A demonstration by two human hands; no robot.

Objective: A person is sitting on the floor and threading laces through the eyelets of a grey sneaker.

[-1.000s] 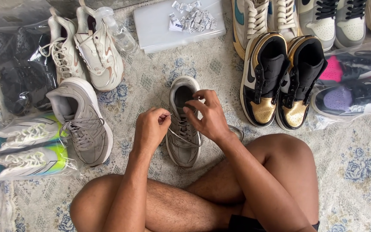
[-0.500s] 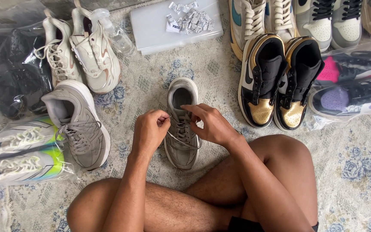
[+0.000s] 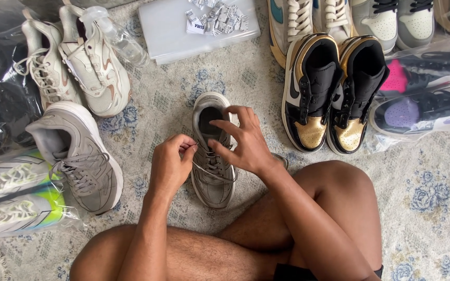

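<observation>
I see the left hand (image 3: 170, 165) curled, its grip pinching a lace (image 3: 200, 167); the right hand (image 3: 243, 140) arches, fingers spread wide over the grey shoe (image 3: 212, 179) on the rug (image 3: 433, 208) before crossed legs.

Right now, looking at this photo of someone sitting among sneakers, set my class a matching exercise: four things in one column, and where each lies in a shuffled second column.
Column one:
1. grey sneaker being laced
2. black and gold high-tops
3. matching grey sneaker
4. clear plastic bottle

Column two:
A. lying across a cream sneaker, upper left
B. on the rug between the left hand and the right hand
C. on the left, beside bagged white and neon shoes
D. side by side, right of the hands

Pairs: 1-B, 2-D, 3-C, 4-A
</observation>
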